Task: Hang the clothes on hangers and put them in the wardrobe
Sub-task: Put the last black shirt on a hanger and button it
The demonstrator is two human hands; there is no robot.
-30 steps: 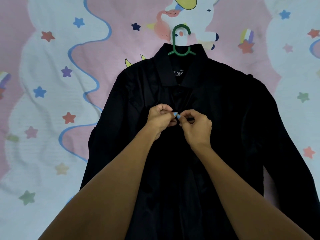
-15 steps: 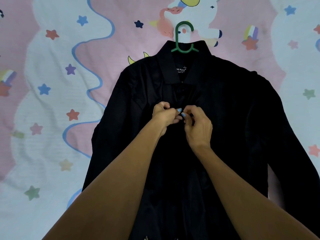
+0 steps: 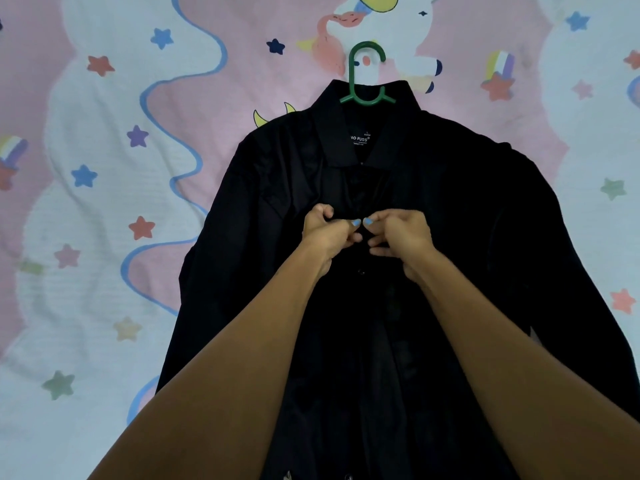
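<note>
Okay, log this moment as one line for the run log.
step: buttoning shirt | left hand: pinches placket | right hand: pinches placket | hanger: in collar | surface: bedsheet | wardrobe: unseen

The shirt (image 3: 450, 271) is plain black all over, collar and buttons included, with a small neck label (image 3: 358, 138) lettered in white. The hanger (image 3: 367, 77) at the far end of the collar is green. The bedsheet (image 3: 104, 237) under it is pale pink and white in wavy patches edged with blue lines, scattered with stars in blue, coral red, purple, pale pink, green and beige; yellow crescent moons, small rainbow stripes and a white unicorn with a pink mane appear at the far side. Thumbnails on the left hand (image 3: 327, 230) and right hand (image 3: 401, 233) are painted light blue.
</note>
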